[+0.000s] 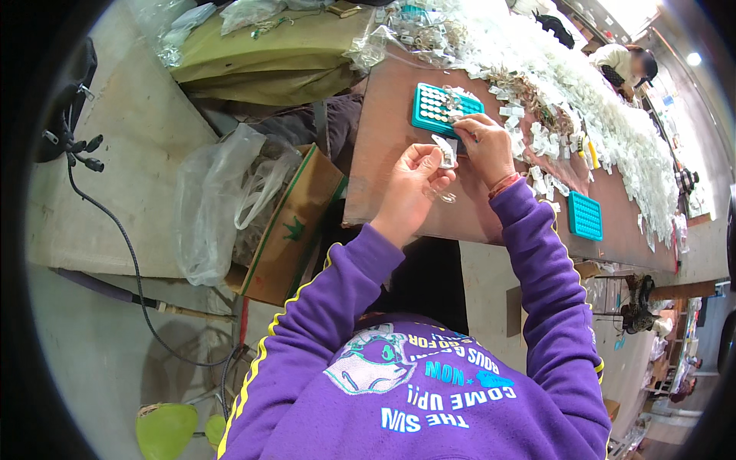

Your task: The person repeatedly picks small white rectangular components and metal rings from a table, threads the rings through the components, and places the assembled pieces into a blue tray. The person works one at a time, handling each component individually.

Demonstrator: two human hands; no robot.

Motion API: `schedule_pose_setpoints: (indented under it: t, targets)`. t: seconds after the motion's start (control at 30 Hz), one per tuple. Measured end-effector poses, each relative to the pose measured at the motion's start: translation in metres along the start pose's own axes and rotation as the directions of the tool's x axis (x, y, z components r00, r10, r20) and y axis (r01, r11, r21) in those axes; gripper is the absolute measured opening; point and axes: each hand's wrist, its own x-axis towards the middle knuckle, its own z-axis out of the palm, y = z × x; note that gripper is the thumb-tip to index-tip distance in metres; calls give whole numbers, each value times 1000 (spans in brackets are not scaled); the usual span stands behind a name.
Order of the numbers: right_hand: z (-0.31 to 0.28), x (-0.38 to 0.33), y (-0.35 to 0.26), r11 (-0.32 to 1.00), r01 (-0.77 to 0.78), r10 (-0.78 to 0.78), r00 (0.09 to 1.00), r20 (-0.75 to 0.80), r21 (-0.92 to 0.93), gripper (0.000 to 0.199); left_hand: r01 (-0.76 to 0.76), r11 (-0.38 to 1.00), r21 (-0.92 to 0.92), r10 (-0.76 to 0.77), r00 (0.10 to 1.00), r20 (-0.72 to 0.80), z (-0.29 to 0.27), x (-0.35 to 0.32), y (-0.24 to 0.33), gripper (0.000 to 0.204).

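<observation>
My left hand [415, 182] pinches a small white plastic piece [446, 156] between thumb and fingers. A thin clear strand [445, 197] loops out below that hand. Just right of it, my right hand [488, 146] is closed in a pinch over the near edge of a teal tray [418, 121]. What sits between its fingertips is too small to make out. Round whitish discs [433, 103] lie in rows in the tray's pockets, and a bit of clear plastic rests on its far right part.
A large heap of small white pieces [567, 92] covers the table's far and right side. A second teal tray [585, 216] lies at the right, near yellow-handled pliers [593, 152]. Left of the table stand a cardboard box [287, 222] and a clear bag [218, 199]. Another person [625, 65] works at far right.
</observation>
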Motion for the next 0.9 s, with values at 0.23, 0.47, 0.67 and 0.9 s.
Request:
schedule_pose_setpoints:
  t: [0.23,0.47,0.67,0.9]
  targets:
    - [9,1,15,983,-26,38,997,-66,182,7,15,1000,1,-15,1000,26,-2,0,-2,15]
    - [8,1,19,908,-289,304,953,-2,303,9,2,1000,-12,-1,999,43,-3,1,-2,14]
    - [0,6,16,922,-294,319,946,-64,253,14,21,1000,12,-22,998,56,-6,1,-2,12]
    - [-39,-16,-28,837,-234,225,971,79,495,10,14,1000,3,-15,999,30,-3,1,-3,12]
